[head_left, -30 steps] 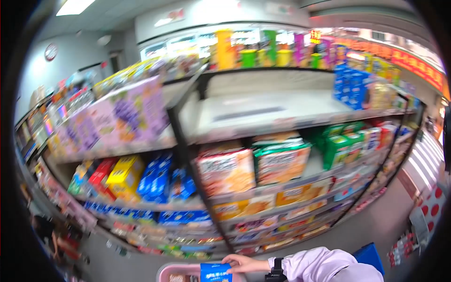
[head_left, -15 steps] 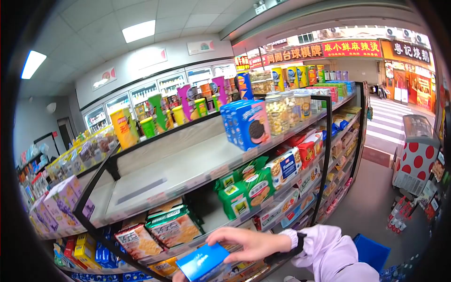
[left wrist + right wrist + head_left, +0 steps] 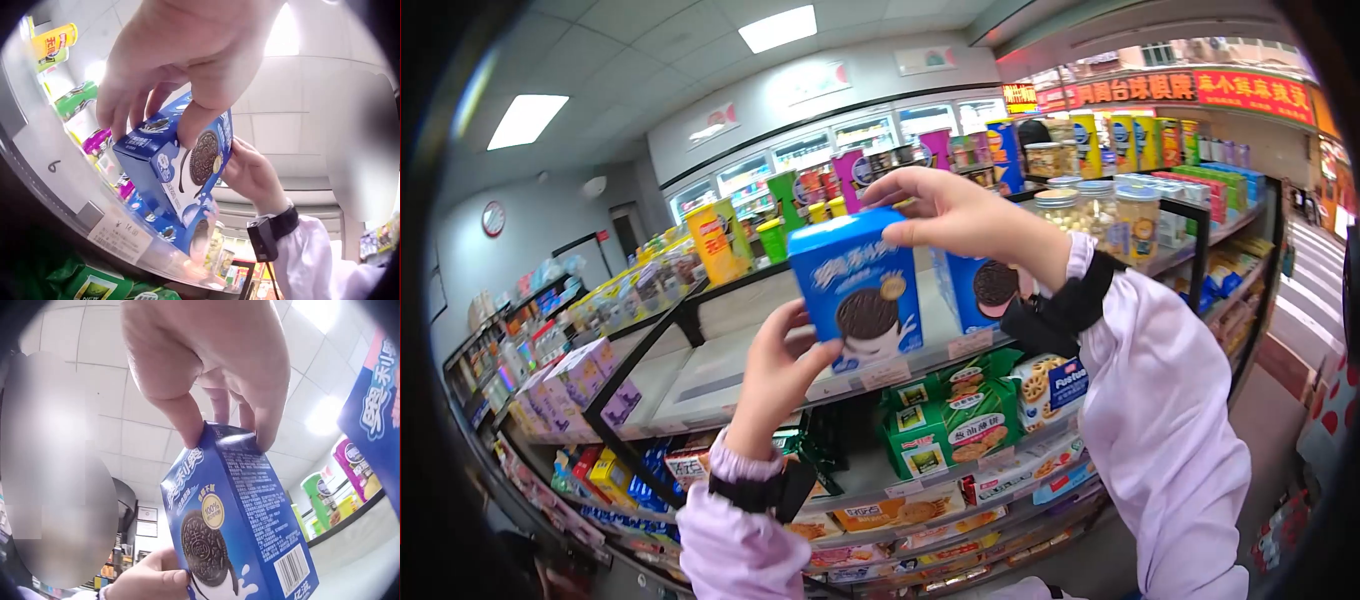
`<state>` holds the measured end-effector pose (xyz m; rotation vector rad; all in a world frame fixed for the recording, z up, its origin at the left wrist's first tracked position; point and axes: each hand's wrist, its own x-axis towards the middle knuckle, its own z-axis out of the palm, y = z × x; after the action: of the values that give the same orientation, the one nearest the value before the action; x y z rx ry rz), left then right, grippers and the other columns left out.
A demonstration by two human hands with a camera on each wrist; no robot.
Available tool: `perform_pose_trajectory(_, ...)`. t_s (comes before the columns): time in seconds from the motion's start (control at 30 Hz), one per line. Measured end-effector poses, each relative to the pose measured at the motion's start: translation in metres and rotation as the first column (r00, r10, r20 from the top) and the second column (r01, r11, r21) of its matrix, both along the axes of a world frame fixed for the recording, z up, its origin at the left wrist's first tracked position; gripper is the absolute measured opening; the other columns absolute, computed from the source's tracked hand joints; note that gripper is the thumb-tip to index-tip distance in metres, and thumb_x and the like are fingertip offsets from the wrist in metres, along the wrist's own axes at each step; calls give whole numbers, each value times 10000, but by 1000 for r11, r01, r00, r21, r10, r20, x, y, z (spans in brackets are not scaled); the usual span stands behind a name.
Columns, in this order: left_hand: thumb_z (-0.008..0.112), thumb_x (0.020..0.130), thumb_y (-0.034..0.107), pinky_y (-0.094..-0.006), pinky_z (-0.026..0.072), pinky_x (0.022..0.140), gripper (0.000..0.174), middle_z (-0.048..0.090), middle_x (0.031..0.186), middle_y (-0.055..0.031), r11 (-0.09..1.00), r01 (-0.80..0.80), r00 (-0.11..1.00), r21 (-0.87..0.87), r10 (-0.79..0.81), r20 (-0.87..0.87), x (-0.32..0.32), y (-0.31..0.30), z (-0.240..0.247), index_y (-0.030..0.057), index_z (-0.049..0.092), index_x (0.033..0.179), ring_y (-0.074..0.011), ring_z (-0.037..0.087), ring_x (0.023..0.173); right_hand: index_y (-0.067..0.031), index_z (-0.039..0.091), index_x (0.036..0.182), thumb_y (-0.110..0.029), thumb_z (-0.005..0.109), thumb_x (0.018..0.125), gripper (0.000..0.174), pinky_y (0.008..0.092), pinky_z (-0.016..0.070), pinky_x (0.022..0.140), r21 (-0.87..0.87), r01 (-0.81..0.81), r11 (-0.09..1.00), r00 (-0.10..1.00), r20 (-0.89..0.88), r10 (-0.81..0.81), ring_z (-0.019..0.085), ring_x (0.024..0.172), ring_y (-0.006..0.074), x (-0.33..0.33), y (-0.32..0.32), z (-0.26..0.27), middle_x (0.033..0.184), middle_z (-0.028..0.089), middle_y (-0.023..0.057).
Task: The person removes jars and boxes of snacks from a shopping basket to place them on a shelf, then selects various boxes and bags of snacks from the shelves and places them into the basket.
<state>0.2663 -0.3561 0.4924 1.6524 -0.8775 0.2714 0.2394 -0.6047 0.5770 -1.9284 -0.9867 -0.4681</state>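
Note:
Both hands hold a blue box of Oreo cookies [image 3: 862, 295] upright at the front of the upper shelf [image 3: 730, 345]. The left hand [image 3: 785, 365] grips its lower left corner, thumb on the front face, as the left wrist view also shows. From above, the right hand [image 3: 950, 215] pinches the top right of the box; in the right wrist view its thumb and fingers straddle the top edge. Just right of the held box, another blue Oreo box [image 3: 990, 290] with a pink side stands on the same shelf, partly covered by the right hand and wrist.
Clear jars [image 3: 1135, 220] stand farther right on that shelf. Behind it rise colourful chip canisters [image 3: 718, 240]. Green cracker packs [image 3: 950, 415] fill the shelf below. A black metal frame [image 3: 635, 375] slants at the left, and a price tag [image 3: 119, 234] lines the shelf edge.
The right hand lifted the Oreo box from a pink basket up to the upper shelf. The left hand came up to hold it too. The head view swung right, then partly back left.

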Motion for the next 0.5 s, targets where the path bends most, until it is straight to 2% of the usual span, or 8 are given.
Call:
perform_pose_trajectory(0.07,687,737,53,-315,487,815,523,524,1108,-149,999,-31,1000,34,31,3,20,-14,-1,-51,435,1183,-219,559,982,-1,484,1167,-94,587,827,368,295,430,880,-122,197,973,978,101,-185,529,996,160,15,-3,5,1112,542,92)
perform_pose_trajectory(0.1,686,738,55,-313,484,821,519,529,1104,-152,998,-47,999,49,48,-14,30,-20,-4,-52,437,1181,-215,555,989,0,538,1108,-124,569,831,305,304,435,867,-166,292,942,944,211,-255,555,987,198,20,-4,6,1068,579,122)
perform_pose_trajectory(0.23,678,743,54,-315,472,838,493,553,1081,-166,993,-43,994,108,53,-95,46,-38,-15,-58,445,1163,-210,543,1007,8,588,996,-170,547,800,267,389,443,827,-303,497,813,816,482,-319,570,929,350,35,-5,-5,937,613,194)
perform_pose_trajectory(0.33,677,765,90,-318,428,876,505,548,1099,-121,984,-13,981,178,47,-188,51,-46,-23,-35,441,1193,-185,518,1031,-3,600,971,-161,549,800,238,408,445,816,-331,620,712,707,629,-324,574,914,351,36,-9,-15,913,617,193)
perform_pose_trajectory(0.5,681,765,124,-326,430,880,520,543,1121,-141,957,-67,995,283,86,-55,50,-48,-19,-35,440,1198,-205,513,1057,-6,597,1018,-171,573,786,286,407,463,787,-308,569,763,758,557,-340,587,893,347,28,-15,-15,925,619,198)
